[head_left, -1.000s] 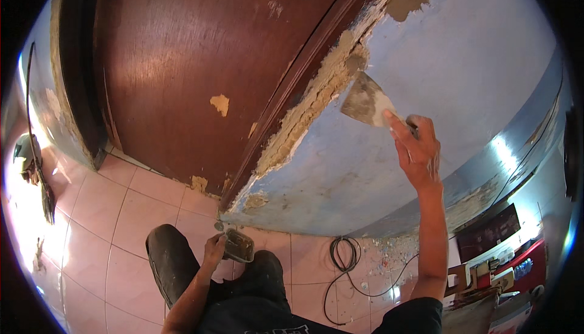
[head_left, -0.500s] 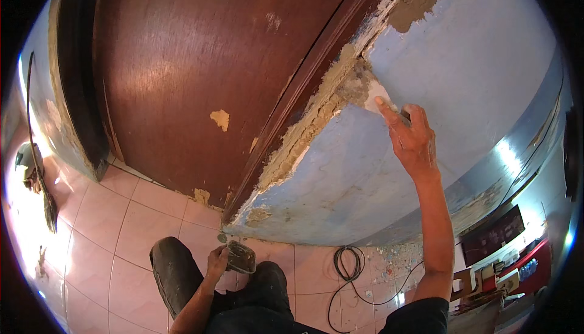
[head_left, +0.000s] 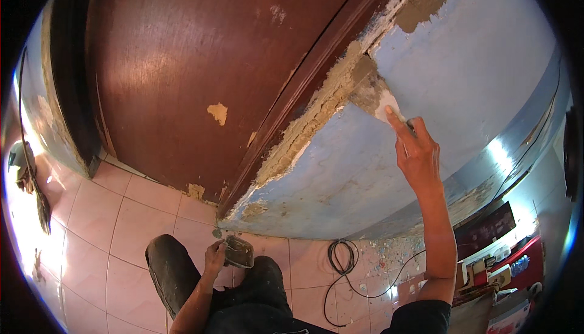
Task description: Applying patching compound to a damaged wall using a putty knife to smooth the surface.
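My right hand (head_left: 420,154) grips a putty knife (head_left: 384,100), index finger laid along its pale part. The wide blade lies against the strip of wet mortar (head_left: 316,115) between the brown door frame and the blue wall (head_left: 413,85). Low down, my left hand (head_left: 214,258) is closed on the edge of a small rectangular tub (head_left: 239,252), held above the floor between my knees. Grey smears coat the inside of the tub; how much mix it holds I cannot tell.
A dark brown wooden door (head_left: 188,79) fills the upper left. Coiled black cable (head_left: 344,258) lies on the pink tiles (head_left: 143,227) below the wall, near scattered paint flakes (head_left: 389,258). A broom (head_left: 42,209) leans at far left. Boxes and household items (head_left: 499,267) crowd the lower right.
My right hand and the putty knife have shifted slightly right and down, and the mortar under the blade looks smoother. My left hand still holds the tub. The view has tilted a little.
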`<state>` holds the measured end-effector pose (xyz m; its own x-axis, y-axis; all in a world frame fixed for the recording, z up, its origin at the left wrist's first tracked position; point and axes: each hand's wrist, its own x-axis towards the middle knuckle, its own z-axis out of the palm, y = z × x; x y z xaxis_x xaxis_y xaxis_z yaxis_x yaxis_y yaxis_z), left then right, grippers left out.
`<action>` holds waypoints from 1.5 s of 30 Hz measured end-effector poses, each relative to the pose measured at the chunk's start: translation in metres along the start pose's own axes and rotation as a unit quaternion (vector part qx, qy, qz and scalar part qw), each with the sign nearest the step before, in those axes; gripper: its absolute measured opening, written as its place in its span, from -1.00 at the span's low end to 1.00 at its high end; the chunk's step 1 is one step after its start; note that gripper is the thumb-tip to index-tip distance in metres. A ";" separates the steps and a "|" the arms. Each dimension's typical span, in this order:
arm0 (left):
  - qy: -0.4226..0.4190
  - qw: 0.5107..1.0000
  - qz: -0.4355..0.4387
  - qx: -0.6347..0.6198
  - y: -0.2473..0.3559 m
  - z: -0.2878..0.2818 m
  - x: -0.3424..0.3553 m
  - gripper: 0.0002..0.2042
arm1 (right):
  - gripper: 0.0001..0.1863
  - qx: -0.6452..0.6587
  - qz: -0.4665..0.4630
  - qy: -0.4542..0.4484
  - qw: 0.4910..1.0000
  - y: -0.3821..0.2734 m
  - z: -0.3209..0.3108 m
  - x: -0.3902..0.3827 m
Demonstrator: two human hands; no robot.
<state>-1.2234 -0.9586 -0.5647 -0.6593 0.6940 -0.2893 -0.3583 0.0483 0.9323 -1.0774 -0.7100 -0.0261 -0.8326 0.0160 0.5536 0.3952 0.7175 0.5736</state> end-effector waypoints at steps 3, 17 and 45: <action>-0.003 1.000 0.000 -0.018 -0.004 0.004 0.003 -0.51 | -0.20 -0.014 -0.011 0.007 1.000 -0.006 -0.017 -0.005; 0.026 0.999 -0.007 0.040 -0.015 -0.003 0.013 -0.53 | -0.21 -0.030 -0.003 0.039 0.999 -0.037 -0.025 0.027; -0.002 1.000 -0.027 -0.003 -0.001 -0.005 0.009 -0.47 | -0.21 -0.032 0.038 0.010 0.999 -0.040 -0.045 0.007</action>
<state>-1.2324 -0.9555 -0.5692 -0.6371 0.6927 -0.3380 -0.3967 0.0813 0.9143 -1.0816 -0.7697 -0.0186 -0.7918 0.0541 0.6084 0.4812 0.6687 0.5669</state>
